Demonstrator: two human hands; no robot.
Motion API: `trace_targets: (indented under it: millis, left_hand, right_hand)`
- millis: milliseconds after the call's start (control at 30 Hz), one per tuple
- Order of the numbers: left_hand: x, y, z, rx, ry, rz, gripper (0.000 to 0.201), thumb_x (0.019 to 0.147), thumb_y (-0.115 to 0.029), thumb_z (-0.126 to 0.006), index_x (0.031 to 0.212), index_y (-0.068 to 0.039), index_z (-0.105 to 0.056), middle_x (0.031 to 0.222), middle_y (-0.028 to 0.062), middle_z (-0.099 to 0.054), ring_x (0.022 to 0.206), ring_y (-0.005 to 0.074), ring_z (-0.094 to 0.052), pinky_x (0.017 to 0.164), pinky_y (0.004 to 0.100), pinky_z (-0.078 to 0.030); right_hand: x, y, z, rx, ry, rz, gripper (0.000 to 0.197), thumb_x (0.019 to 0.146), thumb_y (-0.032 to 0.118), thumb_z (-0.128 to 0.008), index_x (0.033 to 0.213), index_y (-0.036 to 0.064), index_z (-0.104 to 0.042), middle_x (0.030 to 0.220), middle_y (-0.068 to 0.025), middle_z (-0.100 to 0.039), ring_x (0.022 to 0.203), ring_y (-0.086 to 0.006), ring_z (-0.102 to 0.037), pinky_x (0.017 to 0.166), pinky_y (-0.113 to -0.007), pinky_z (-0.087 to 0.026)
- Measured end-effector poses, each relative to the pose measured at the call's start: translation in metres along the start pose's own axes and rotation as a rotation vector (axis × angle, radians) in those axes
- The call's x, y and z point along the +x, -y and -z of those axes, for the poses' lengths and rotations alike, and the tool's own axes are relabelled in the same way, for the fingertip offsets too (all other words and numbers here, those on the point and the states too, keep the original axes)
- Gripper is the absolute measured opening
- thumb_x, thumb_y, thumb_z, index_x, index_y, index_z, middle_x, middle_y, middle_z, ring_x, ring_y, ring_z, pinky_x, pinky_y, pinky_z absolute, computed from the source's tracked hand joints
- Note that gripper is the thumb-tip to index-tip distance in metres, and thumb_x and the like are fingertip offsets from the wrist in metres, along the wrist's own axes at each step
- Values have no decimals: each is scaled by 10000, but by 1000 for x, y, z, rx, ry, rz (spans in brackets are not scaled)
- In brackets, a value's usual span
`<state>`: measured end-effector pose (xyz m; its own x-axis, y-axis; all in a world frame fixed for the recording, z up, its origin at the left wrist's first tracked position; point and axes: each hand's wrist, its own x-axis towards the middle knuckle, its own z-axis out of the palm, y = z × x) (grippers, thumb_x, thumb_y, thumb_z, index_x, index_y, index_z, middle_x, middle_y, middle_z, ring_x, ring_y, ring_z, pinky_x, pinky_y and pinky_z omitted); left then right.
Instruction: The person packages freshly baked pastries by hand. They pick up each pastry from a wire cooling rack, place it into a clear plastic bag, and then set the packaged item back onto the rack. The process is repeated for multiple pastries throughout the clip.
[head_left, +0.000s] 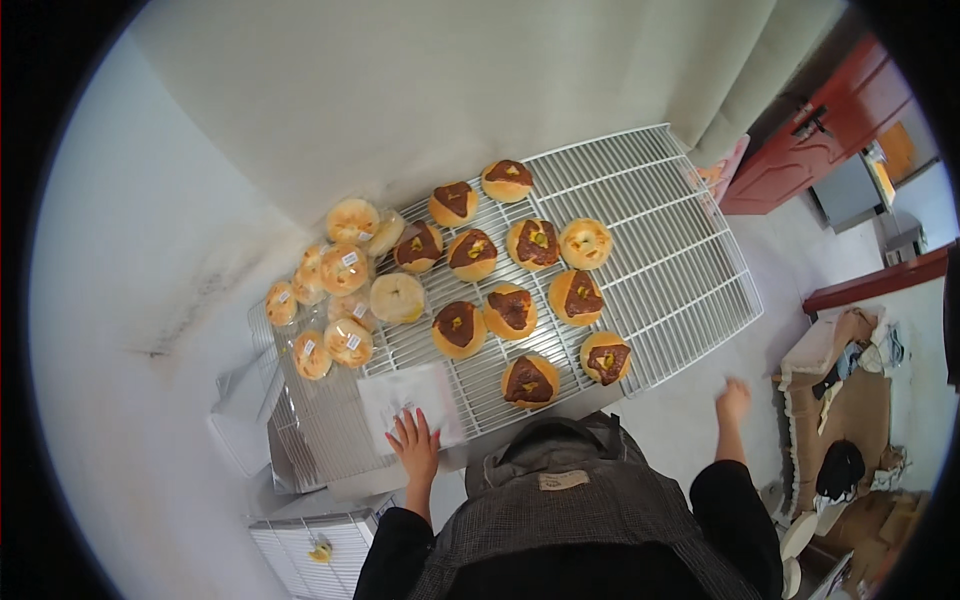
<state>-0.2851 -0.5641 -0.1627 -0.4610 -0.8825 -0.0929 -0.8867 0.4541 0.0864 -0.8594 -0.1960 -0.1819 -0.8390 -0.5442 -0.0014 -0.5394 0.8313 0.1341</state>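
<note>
My left hand (416, 447), fingers spread, lies flat on a stack of clear and white plastic bags (400, 385) at the rack's near edge. Off to the right, beyond the rack, my right hand (733, 400) hangs over the floor with its fingers curled in and no object visible in it. On the white wire rack (660, 230) sit several round buns with dark brown topping (530, 381), some bearing small green bits. One plain ring-shaped bagel (586, 243) is among them. Left of these, several bagels in clear wrap (345, 267) with white labels are piled together.
A pale wall (420, 100) stands along the rack's far side, with a curtain (740, 80) at the right. Beneath the rack's left end is another wire rack (310, 550). To the right are a red door (830, 130) and a brown sofa (850, 410) with clothes on it.
</note>
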Motion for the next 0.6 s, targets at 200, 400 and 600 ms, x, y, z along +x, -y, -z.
trace_targets:
  millis: [200, 400, 600]
  left_hand:
    - [9, -5, 26, -172, -195, -101, 273, 861, -178, -496, 1110, -68, -519, 1280, 137, -424, 1183, 335, -369, 978, 489, -242]
    - [47, -39, 124, -794, -158, 181, 114, 887, -116, -463, 886, -35, -542, 697, 11, -514, 542, 131, -468, 517, 261, -408]
    - [57, -69, 144, -1421, 134, 210, 198, 914, -168, -438, 1043, -32, -502, 586, -11, -412, 507, 65, -409, 473, 207, -377]
  right_hand:
    - [160, 265, 92, 796, -257, 411, 254, 770, 78, -597, 1025, 80, -589, 1086, -157, -541, 1048, -322, -490, 886, -395, -401]
    - [198, 378, 111, 504, 268, 251, 476, 665, 319, -678, 1108, 203, -547, 1400, -115, -229, 1185, -439, -322, 988, -445, -312]
    - [170, 345, 99, 375, 167, 292, 608, 581, 264, -752, 1128, 210, -492, 1406, -161, -163, 1186, -459, -304, 979, -459, -336]
